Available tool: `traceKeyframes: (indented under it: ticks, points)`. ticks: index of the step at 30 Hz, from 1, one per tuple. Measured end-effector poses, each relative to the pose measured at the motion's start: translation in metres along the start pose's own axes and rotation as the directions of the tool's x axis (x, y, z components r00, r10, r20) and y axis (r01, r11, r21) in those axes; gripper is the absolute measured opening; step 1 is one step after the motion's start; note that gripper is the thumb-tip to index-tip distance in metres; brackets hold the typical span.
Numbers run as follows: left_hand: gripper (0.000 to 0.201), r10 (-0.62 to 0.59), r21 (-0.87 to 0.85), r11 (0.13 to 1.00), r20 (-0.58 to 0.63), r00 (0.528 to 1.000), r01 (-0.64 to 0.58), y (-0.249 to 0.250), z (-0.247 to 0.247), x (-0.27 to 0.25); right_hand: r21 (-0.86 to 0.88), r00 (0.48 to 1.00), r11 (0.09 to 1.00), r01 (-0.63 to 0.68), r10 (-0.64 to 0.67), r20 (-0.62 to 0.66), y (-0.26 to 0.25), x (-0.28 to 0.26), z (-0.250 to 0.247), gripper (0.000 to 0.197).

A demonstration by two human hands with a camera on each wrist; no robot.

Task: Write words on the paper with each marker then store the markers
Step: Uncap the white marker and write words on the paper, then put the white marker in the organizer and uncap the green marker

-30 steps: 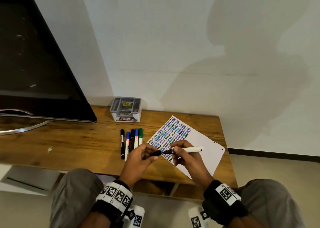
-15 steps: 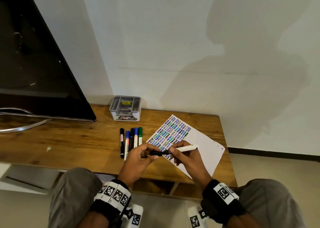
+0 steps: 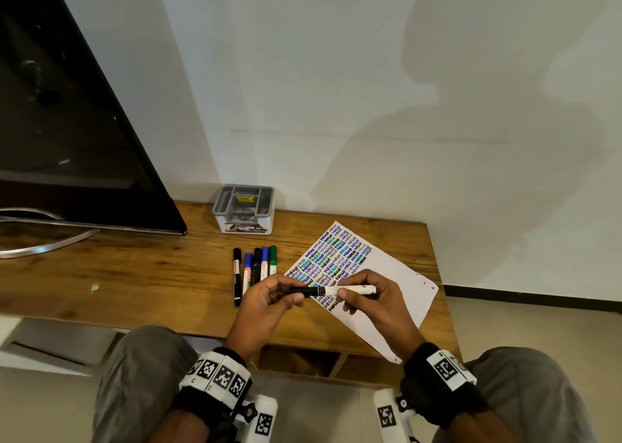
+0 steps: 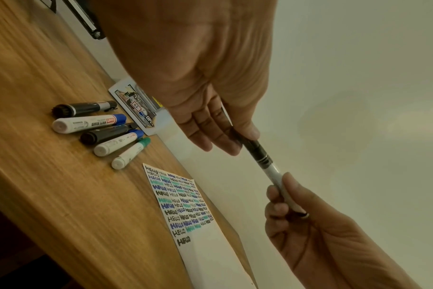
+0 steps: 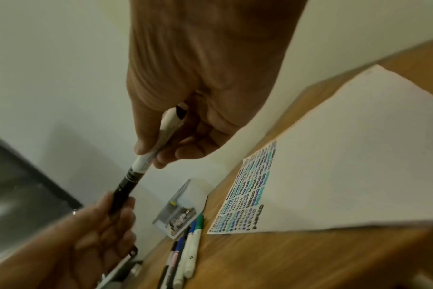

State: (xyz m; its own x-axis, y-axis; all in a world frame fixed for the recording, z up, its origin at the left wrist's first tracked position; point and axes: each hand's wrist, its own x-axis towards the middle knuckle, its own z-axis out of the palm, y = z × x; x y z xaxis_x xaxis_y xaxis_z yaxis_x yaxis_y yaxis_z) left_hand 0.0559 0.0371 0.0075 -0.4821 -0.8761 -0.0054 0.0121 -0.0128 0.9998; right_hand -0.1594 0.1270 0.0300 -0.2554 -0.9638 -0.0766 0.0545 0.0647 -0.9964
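Observation:
A white marker with a black cap (image 3: pixel 336 289) is held level above the desk's front edge. My left hand (image 3: pixel 269 299) grips its black cap (image 4: pixel 256 150), and my right hand (image 3: pixel 367 296) pinches its white barrel (image 5: pixel 161 136). The cap sits pushed onto the barrel. Under my hands lies a white paper (image 3: pixel 387 281) with rows of "HELLO" in black, blue, green and purple. Several capped markers (image 3: pixel 255 271) lie side by side on the desk left of the paper. A grey-topped white storage box (image 3: pixel 244 212) stands behind them by the wall.
The wooden desk (image 3: pixel 134 281) ends just before my knees and at the right past the paper. A black screen (image 3: pixel 67 122) on a curved metal stand (image 3: pixel 43 245) fills the left. A white wall is right behind the box.
The two hands came together: the black cap, apart from the barrel one second ago, is now pressed on. Hands and marker stayed over the paper's lower left corner.

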Motion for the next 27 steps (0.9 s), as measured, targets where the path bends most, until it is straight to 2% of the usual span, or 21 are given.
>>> traceKeyframes:
  ticks: [5, 8, 14, 17, 19, 22, 23, 25, 27]
  points:
    - [0.020, 0.021, 0.029, 0.999, -0.019, 1.000, -0.020, 0.002, -0.002, 0.002, -0.307, 0.997, 0.950, 0.052, -0.035, 0.062, 0.009, 0.003, 0.003, 0.014]
    - [0.020, 0.046, 0.053, 0.998, -0.026, 0.999, -0.044, 0.001, -0.003, 0.005, -0.376, 0.997, 0.925, 0.060, -0.037, 0.070, 0.009, 0.006, 0.007, 0.011]
    - [0.018, 0.053, 0.090, 0.995, -0.008, 0.999, -0.052, 0.001, -0.012, 0.005, -0.451, 0.985, 0.892, 0.025, 0.055, 0.165, -0.001, 0.016, 0.017, 0.010]
    - [0.018, 0.028, 0.095, 0.995, 0.007, 1.000, -0.029, 0.008, -0.022, 0.011, -0.458, 0.963, 0.888, 0.040, 0.088, 0.254, -0.009, 0.027, 0.021, 0.015]
    - [0.021, 0.028, 0.103, 0.994, -0.012, 1.000, -0.026, 0.017, -0.028, 0.016, -0.520, 0.934, 0.849, 0.095, 0.106, 0.342, -0.015, 0.039, 0.024, 0.017]
    - [0.029, 0.051, 0.154, 0.987, -0.076, 0.996, -0.039, 0.028, -0.029, 0.024, -0.662, 0.895, 0.701, 0.265, 0.076, 0.439, -0.022, 0.066, 0.029, 0.022]
    - [0.031, 0.050, 0.173, 0.985, -0.106, 0.993, -0.031, 0.029, -0.031, 0.029, -0.676, 0.890, 0.681, 0.283, 0.076, 0.449, -0.025, 0.077, 0.031, 0.021]
    - [0.029, 0.036, 0.265, 0.964, -0.145, 0.989, 0.004, 0.024, -0.040, 0.039, -0.678, 0.902, 0.692, 0.248, 0.091, 0.423, -0.030, 0.097, 0.033, 0.015]
    - [0.021, 0.064, 0.452, 0.892, -0.137, 0.989, 0.005, 0.012, -0.057, 0.048, -0.672, 0.926, 0.709, 0.214, 0.071, 0.370, -0.035, 0.119, 0.035, 0.009]
